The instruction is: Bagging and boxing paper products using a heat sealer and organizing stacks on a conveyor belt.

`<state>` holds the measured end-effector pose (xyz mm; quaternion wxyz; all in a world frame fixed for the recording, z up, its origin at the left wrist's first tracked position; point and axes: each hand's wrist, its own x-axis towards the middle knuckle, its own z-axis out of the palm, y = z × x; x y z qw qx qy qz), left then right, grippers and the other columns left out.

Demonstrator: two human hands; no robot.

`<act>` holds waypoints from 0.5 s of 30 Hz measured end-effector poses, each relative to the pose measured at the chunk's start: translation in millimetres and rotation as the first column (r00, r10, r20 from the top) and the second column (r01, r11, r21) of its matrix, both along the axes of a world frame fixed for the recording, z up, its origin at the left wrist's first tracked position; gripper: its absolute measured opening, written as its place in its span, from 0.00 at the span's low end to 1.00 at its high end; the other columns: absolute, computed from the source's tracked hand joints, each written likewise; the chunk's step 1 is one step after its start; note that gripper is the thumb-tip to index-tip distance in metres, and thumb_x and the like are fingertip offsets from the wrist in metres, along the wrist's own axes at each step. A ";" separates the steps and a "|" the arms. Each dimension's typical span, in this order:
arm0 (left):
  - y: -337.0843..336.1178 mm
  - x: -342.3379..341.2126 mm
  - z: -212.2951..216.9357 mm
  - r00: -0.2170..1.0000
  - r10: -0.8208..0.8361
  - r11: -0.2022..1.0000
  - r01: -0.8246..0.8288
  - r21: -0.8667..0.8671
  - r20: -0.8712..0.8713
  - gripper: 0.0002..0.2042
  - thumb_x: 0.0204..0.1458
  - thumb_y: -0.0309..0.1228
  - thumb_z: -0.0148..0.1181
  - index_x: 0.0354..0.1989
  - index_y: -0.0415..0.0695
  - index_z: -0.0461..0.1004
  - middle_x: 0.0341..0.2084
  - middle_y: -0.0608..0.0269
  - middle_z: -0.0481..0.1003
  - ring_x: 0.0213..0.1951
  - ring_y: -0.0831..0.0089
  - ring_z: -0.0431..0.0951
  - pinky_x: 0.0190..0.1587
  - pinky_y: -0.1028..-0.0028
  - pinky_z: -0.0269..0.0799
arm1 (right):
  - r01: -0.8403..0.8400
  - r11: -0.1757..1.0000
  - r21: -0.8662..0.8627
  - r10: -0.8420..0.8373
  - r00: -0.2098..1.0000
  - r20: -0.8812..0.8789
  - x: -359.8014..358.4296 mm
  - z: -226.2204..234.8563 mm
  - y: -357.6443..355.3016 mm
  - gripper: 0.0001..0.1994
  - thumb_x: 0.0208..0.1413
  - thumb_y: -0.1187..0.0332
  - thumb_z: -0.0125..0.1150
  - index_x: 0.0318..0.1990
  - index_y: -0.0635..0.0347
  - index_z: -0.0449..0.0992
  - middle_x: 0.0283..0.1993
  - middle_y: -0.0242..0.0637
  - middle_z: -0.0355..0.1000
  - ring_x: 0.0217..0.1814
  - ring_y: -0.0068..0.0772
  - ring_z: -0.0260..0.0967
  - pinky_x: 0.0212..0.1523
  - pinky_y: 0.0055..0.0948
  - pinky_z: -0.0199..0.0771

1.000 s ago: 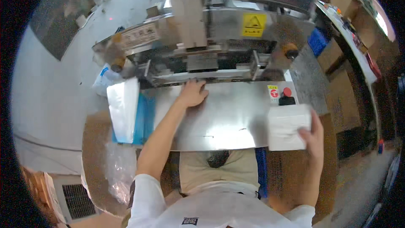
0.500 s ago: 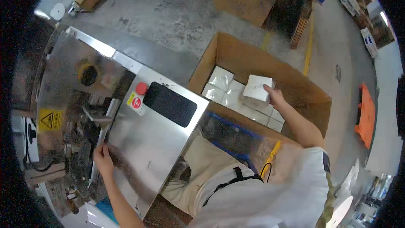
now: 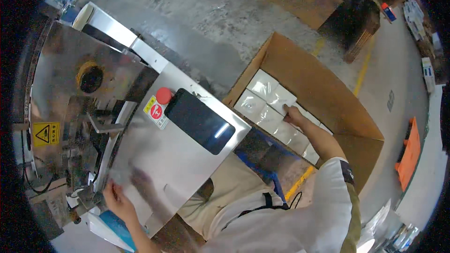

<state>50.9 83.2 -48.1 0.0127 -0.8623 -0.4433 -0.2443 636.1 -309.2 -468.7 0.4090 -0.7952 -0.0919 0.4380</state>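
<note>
Reaching into an open cardboard carton (image 3: 323, 79), my right hand (image 3: 294, 116) has its fingers closed at the near corner of a white box (image 3: 281, 97). That box sits level among several similar white boxes (image 3: 268, 119), which have a glossy wrap. On the left, my left hand (image 3: 118, 201) is over the near-left edge of the steel tabletop (image 3: 154, 159), next to the machine's opening. Its fingers are loosely curled and a little apart, with no object visible in them.
A black phone (image 3: 200, 121) lies on the steel top beside a red button (image 3: 163, 95) and a warning sticker. The steel machine (image 3: 70, 93), with a round dark hole, stands at the left. An orange panel (image 3: 406, 154) is at the right, and flat cardboard (image 3: 302, 0) stands farther back.
My right hand has lowered the white box from above the others into the carton's top layer. My left hand has slid nearer along the machine's edge. The whole view has shifted.
</note>
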 end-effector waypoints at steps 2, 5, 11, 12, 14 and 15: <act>-35.4 -30.2 41.9 0.975 0.174 0.982 -0.161 -0.103 0.135 0.11 0.60 0.24 0.52 0.49 0.36 0.73 0.38 0.56 0.74 0.38 0.66 0.74 0.41 0.68 0.72 | -0.011 0.990 -0.137 -0.015 0.982 -0.189 -17.2 45.6 32.5 0.22 0.60 0.53 0.54 0.23 0.65 0.71 0.23 0.42 0.70 0.23 0.33 0.70 0.23 0.34 0.71; -46.8 -137.5 60.3 0.921 0.294 0.956 -0.290 -0.053 0.255 0.13 0.62 0.25 0.50 0.54 0.36 0.71 0.42 0.59 0.73 0.41 0.69 0.74 0.46 0.70 0.73 | -0.606 0.785 -0.133 0.612 0.721 0.327 15.3 33.8 -8.3 0.23 0.57 0.54 0.56 0.38 0.73 0.76 0.36 0.52 0.76 0.32 0.39 0.76 0.32 0.36 0.76; -166.7 -516.7 98.6 0.593 0.785 0.531 -0.793 0.298 0.178 0.21 0.59 0.31 0.57 0.59 0.36 0.66 0.50 0.50 0.75 0.50 0.63 0.76 0.56 0.69 0.70 | -0.664 0.723 -0.189 0.686 0.658 0.312 -27.4 97.2 51.1 0.25 0.57 0.57 0.59 0.50 0.75 0.73 0.43 0.56 0.77 0.46 0.43 0.76 0.47 0.36 0.74; -162.6 -450.8 48.1 0.183 0.962 0.208 -0.972 0.111 -0.202 0.23 0.59 0.29 0.50 0.62 0.32 0.63 0.55 0.47 0.69 0.56 0.62 0.70 0.57 0.65 0.68 | -0.609 0.793 0.031 0.568 0.756 0.325 -8.9 103.9 30.3 0.25 0.57 0.60 0.61 0.50 0.77 0.72 0.44 0.53 0.77 0.47 0.38 0.74 0.45 0.36 0.73; -149.2 -368.3 32.6 0.303 0.953 0.294 -0.937 -0.187 -0.017 0.23 0.60 0.31 0.49 0.62 0.34 0.63 0.56 0.49 0.69 0.56 0.64 0.70 0.57 0.65 0.68 | -0.541 0.833 -0.115 0.520 0.696 0.495 8.5 125.6 15.7 0.18 0.57 0.64 0.61 0.48 0.72 0.73 0.37 0.49 0.78 0.37 0.37 0.76 0.41 0.36 0.75; -140.6 -340.6 35.9 0.439 0.875 0.484 -0.784 -0.389 0.203 0.22 0.62 0.34 0.48 0.63 0.37 0.64 0.57 0.51 0.69 0.57 0.65 0.69 0.57 0.66 0.68 | -0.581 0.808 -0.099 0.569 0.726 0.387 6.3 169.9 26.4 0.19 0.58 0.63 0.61 0.49 0.71 0.74 0.35 0.48 0.76 0.35 0.33 0.72 0.41 0.35 0.73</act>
